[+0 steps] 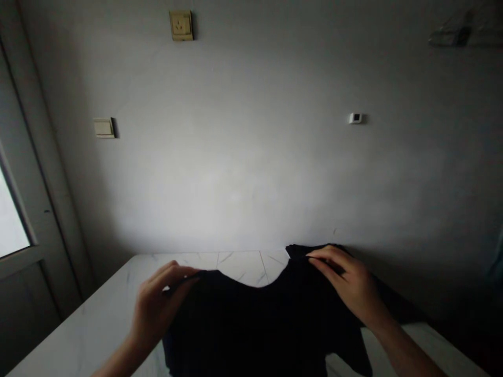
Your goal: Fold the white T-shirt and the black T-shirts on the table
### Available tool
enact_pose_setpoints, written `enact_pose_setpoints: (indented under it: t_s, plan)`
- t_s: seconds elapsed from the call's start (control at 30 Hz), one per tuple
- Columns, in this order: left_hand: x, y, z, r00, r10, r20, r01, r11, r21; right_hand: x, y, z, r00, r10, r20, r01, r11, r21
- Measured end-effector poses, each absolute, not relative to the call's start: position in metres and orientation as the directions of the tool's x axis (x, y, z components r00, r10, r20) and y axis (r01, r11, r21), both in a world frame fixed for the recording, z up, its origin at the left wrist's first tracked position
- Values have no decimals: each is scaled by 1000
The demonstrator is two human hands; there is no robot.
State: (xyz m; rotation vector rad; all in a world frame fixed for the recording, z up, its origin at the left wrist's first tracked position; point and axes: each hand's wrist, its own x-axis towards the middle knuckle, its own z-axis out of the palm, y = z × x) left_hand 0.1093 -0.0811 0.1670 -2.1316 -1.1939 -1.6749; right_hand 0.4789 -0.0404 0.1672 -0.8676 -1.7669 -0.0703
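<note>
A black shirt [255, 330] hangs between my two hands over the table, its curved neckline uppermost and a sleeve drooping at the lower right. My left hand [159, 293] pinches its left shoulder between thumb and fingers. At the other shoulder, my right hand [349, 280] has a similar pinch on the cloth. The bottom of the shirt runs out of view. Behind my right hand lies more dark folded cloth [314, 247], partly hidden.
The white marble-patterned table [98, 293] meets a grey wall [243, 131]. On the wall are a socket [181, 25], a switch [104, 128], a small white device [356, 118] and, at upper right, blurry hangers [463, 35]. A door [35, 209] stands left.
</note>
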Motion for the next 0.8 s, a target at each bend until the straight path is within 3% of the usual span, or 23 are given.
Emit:
enact_pose_setpoints:
  t_s: [0.13, 0.23, 0.33, 0.5, 0.63, 0.8]
  plan:
    - [89, -15, 193, 40, 681, 731, 825, -435, 361, 479, 12, 192, -106, 561, 821, 670, 650, -358]
    - [81, 33, 227, 43, 736, 675, 928, -279, 245, 474, 51, 221, -33, 543, 839, 742, 575, -344]
    - [79, 65, 255, 27, 763, 646, 979, -151, 137, 464, 73, 247, -38, 630, 776, 782, 502, -370]
    - [83, 85, 272, 159, 823, 546, 986, -162, -44, 455, 83, 269, 1, 625, 781, 835, 429, -344]
    - [88, 80, 281, 117, 805, 582, 993, -89, -76, 458, 86, 278, 29, 623, 782, 846, 402, -352]
    - [93, 65, 293, 159, 767, 622, 987, -138, -82, 464, 89, 284, 62, 627, 777, 857, 365, -363]
